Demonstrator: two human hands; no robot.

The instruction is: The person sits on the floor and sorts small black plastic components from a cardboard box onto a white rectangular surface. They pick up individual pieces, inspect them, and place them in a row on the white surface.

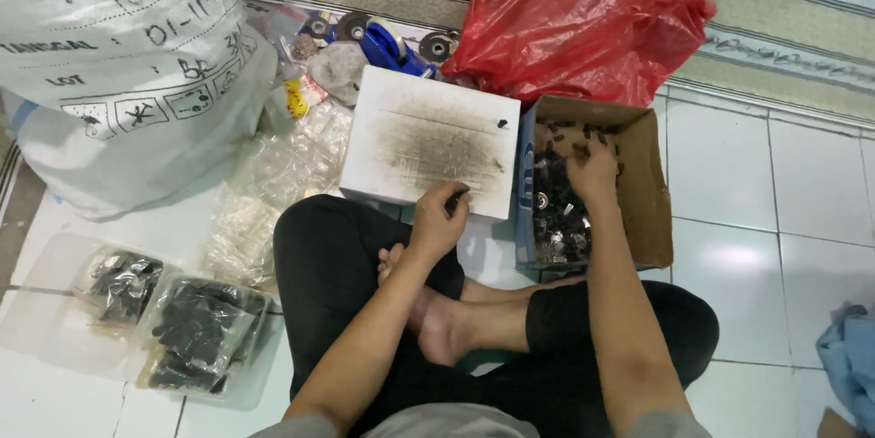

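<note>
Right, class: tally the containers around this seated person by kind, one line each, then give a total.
White boxes: 1
Brown cardboard boxes: 1
Red plastic bags: 1
Large white sacks: 1
Clear bags of dark parts: 2
Total: 6

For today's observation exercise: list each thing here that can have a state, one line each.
Brown cardboard box: open, holding small dark parts.
White block: flat, top smudged dark.
Red plastic bag: crumpled, bulging.
Clear plastic packets: filled with dark pieces.
Left hand: pinching a small dark piece.
Right hand: inside the box.
</note>
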